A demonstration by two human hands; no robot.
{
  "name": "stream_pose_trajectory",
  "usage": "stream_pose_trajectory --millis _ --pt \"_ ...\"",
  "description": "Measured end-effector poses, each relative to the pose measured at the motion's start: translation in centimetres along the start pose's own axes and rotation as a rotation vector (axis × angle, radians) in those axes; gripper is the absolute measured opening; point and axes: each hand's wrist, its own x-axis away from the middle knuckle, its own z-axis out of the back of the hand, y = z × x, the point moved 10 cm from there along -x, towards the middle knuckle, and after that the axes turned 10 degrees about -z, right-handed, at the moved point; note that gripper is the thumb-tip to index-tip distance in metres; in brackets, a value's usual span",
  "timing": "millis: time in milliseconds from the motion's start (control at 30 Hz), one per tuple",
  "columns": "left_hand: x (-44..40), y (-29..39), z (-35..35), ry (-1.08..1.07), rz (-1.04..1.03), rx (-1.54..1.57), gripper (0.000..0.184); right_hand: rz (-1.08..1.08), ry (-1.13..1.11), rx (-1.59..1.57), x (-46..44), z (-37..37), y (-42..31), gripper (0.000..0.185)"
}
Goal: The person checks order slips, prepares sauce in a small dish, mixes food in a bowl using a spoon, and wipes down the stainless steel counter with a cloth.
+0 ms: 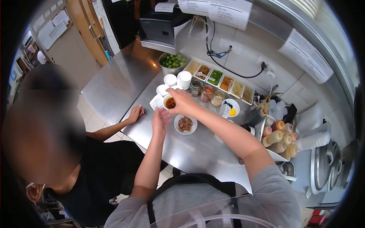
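My right hand grips a small white sauce cup of dark brown liquid by its rim, thumb and fingers closed on it. Just below the cup is my left hand, its fingers stretched out and apart; whether they touch the cup I cannot tell. A printed paper slip lies left of the cup. Nearer to me on the steel counter stands a white bowl holding brown chopped pieces. Stacked white cups stand behind my hands.
A co-worker's hand rests at the counter's left edge. Along the back are a pot of limes, topping trays and spice jars. To the right stand a white bowl and a basket of sauce bottles.
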Motion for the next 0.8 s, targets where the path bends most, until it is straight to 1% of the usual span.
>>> stream_pose_trajectory --millis 33,100,133,167,200,233,300,333,367,433,500,567,633,700,800 --pt "-0.8 -0.5 2.7 0.082 -0.083 -0.116 0.041 0.003 -0.008 0.002 -1.3 -0.5 -0.4 0.072" --pt "-1.1 -1.7 6.5 0.224 -0.162 -0.236 0.027 0.008 -0.013 0.007 -4.0 -1.6 -1.2 0.072" --pt "-1.6 -3.3 8.0 0.230 -0.158 -0.234 0.027 0.027 0.003 -0.024 -5.4 -2.2 -1.5 0.072" --pt "-2.2 -3.7 9.7 0.259 -0.284 -0.406 0.022 0.029 -0.003 -0.025 -7.0 -3.0 -1.7 0.072" --pt "-1.9 -2.7 10.2 0.286 -0.410 -0.578 0.018 0.044 0.008 -0.035 -8.5 -3.4 -2.1 0.072" --pt "-2.0 -3.2 10.9 0.292 -0.405 -0.578 0.018 0.059 0.020 -0.046 -10.0 -4.0 -2.6 0.072" --pt "-1.1 -1.4 9.9 0.251 -0.522 -0.761 0.017 0.059 0.028 -0.039 -12.9 -5.1 -3.1 0.071" --pt "-1.6 -2.1 10.3 0.234 -0.546 -0.791 0.015 0.057 0.038 -0.047 -14.3 -5.7 -3.3 0.070" --pt "-1.8 -2.5 10.7 0.247 -0.536 -0.792 0.015 0.058 0.043 -0.053 -15.7 -6.6 -3.2 0.069" --pt "-1.3 -1.8 10.1 0.223 -0.624 -0.786 0.013 0.046 0.075 -0.059 -18.9 -8.4 -2.8 0.067" --pt "-0.8 -1.1 9.5 0.207 -0.597 -0.805 0.012 -0.006 0.049 -0.063 -21.5 -9.9 -2.4 0.067" --pt "-1.1 -1.3 9.6 0.204 -0.603 -0.795 0.010 -0.013 0.079 -0.041 -24.3 -11.6 -1.8 0.067" --pt "-1.2 -1.3 9.8 0.205 -0.588 -0.805 0.009 -0.009 0.061 -0.039 -26.6 -13.2 -1.4 0.068" --pt "-1.3 -1.2 9.8 0.208 -0.598 -0.800 0.009 -0.099 0.006 -0.025 -29.0 -15.2 0.0 0.067" --pt "-1.4 -1.3 10.0 0.222 -0.577 -0.790 0.009 -0.118 0.004 -0.015 -31.9 -17.6 1.4 0.066"
